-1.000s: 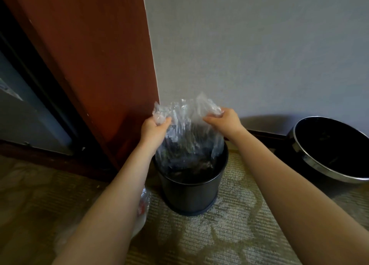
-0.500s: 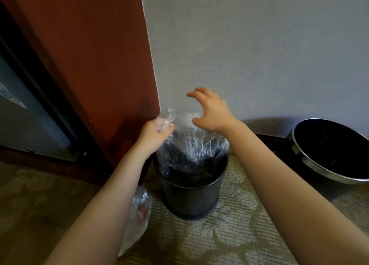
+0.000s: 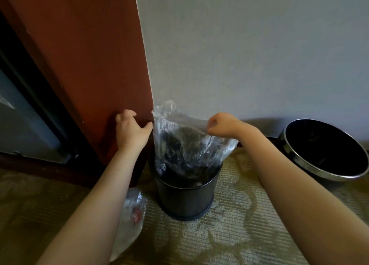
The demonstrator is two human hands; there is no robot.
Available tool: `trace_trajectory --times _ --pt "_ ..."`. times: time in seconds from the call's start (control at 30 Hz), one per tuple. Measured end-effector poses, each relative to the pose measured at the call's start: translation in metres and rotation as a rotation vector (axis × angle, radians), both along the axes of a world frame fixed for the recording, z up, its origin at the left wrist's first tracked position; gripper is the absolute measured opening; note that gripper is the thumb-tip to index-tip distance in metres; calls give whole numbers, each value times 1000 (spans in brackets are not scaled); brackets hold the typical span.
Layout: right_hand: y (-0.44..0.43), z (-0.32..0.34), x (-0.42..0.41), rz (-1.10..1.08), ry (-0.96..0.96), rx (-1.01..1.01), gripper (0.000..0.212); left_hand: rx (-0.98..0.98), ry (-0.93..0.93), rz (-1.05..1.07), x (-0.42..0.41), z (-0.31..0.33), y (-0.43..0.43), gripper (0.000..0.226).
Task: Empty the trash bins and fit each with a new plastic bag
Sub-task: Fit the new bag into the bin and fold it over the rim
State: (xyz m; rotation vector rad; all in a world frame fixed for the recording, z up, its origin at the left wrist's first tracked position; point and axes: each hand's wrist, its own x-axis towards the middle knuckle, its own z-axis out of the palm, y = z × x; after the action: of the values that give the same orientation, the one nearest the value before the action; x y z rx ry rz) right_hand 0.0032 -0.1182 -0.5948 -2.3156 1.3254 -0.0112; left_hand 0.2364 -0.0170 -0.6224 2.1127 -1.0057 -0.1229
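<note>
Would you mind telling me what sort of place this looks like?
Likely a hotel room: patterned carpet, a wood panel beside a plain wall, a small bin holding a clear bag, and a second bin tipped over.

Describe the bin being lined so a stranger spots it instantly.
Start where the red-brown panel meets the grey wall. At its foot stands a small upright black bin. Unlike the tilted bin beside it, it holds a clear bag.

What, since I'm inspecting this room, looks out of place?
The black bin at right lies tipped over, apparently unlined. A filled clear bag lies on the carpet beside the upright bin, whose new bag bunches above the rim.
</note>
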Motion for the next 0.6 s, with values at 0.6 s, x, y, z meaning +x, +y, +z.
trace_trajectory --times 0.6 --pt "36 13 12 180 58 -231 47 348 795 -303 -82 9 -41 41"
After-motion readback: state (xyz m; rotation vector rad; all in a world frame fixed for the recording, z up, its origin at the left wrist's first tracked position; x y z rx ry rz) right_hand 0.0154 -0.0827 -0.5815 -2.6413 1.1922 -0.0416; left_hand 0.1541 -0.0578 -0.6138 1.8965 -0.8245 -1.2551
